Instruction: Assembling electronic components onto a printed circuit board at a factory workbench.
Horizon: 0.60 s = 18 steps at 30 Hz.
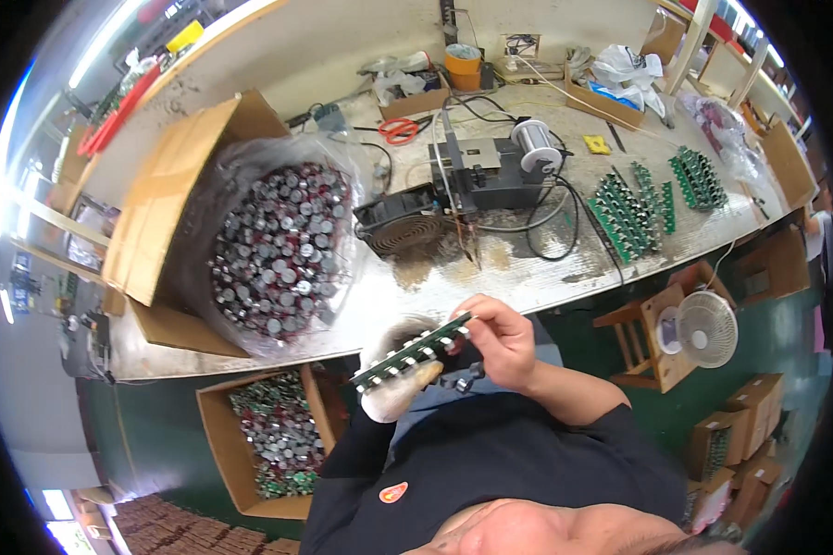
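Observation:
A long green circuit board strip [415, 352] with a row of small white parts is held tilted in front of my body, its right end higher. My left hand [391, 400], in what looks like a white glove, supports it from beneath at the left, a bare fingertip showing. At the upper right end, my right hand [504, 344] pinches the strip between thumb and fingers. Just beyond my hands, on the table, stands a soldering machine [491, 171] with a fan [403, 222] and a spool of solder wire [535, 146].
A carton [171, 199] with a plastic bag of round metal components [282, 245] lies on the table at left. More green boards [625, 213] lie at right. An open box of wired parts [278, 435] sits on the floor. Red-handled scissors [398, 131] lie behind; a white fan [706, 329] stands right.

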Motion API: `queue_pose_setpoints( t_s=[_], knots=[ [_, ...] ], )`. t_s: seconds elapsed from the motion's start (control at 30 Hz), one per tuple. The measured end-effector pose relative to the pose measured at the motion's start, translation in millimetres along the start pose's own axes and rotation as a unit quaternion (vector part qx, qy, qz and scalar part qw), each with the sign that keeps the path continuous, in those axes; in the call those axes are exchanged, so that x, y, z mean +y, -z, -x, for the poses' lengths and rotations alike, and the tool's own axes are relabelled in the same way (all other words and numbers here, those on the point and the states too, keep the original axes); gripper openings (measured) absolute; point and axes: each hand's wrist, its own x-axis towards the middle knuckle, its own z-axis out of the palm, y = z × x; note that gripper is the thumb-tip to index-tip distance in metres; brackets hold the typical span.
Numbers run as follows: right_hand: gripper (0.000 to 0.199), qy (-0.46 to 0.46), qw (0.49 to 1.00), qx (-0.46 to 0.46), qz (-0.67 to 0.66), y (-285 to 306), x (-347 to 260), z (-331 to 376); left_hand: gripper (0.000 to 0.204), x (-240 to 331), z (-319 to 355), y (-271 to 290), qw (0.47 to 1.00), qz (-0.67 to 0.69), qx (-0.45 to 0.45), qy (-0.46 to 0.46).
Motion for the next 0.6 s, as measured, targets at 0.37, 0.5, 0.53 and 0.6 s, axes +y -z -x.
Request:
queue_pose_setpoints(
  t_s=[0.37, 0.5, 0.53, 0.6],
  knots=[
    [0.009, -0.236, 0.933, 0.069, -0.262, -40.6, 91.1, -61.1, 0.034, -19.1, -26.6, 75.1, 0.965, 0.227, 0.082, 0.101],
    [0.008, -0.319, 0.876, 0.126, -0.339, -47.1, 111.7, -69.5, 0.032, -27.0, -36.3, 90.3, 0.948, 0.273, 0.106, 0.124],
    [0.007, -0.328, 0.872, 0.142, -0.336, -49.3, 114.2, -71.0, 0.030, -32.2, -36.6, 94.1, 0.949, 0.258, 0.134, 0.120],
    [0.008, -0.284, 0.903, 0.156, -0.282, -55.7, 117.4, -72.4, 0.025, -37.0, -35.9, 92.8, 0.950, 0.214, 0.203, 0.108]
  ],
)
